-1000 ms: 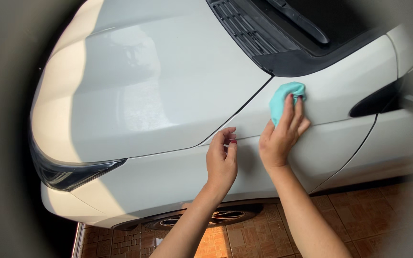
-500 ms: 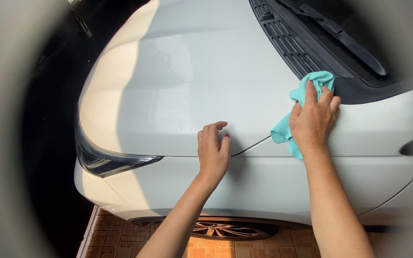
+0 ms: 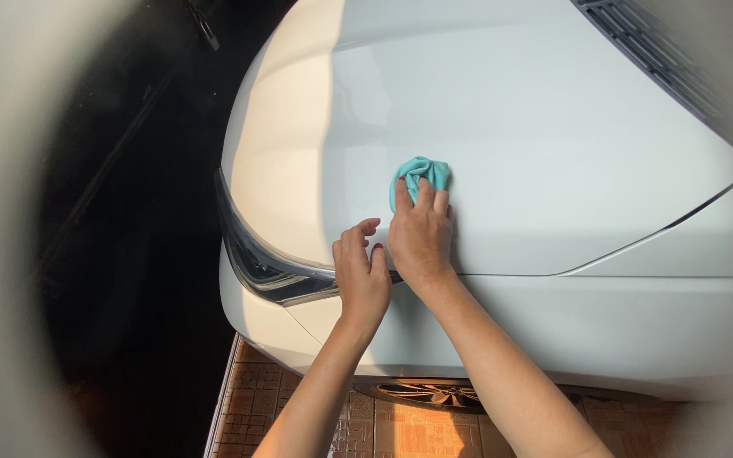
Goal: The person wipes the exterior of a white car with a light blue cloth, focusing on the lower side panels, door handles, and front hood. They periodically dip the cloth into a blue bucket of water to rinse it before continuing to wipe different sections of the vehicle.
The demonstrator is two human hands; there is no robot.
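My right hand presses a bunched teal cloth flat against the white bonnet of a car, near its front corner. Most of the cloth is under my fingers; only its top edge shows. My left hand rests just to the left of the right one, fingers loosely curled, fingertips touching the bonnet's edge above the headlight. It holds nothing.
The white front wing runs below the bonnet seam, with a wheel under it. Brown paving tiles lie beneath. A dark area fills the left. A black vent grille sits at the top right.
My right hand has slid the cloth from the bonnet's rear corner by the grille forward to the front near the headlight. My left hand moved along the edge the same way.
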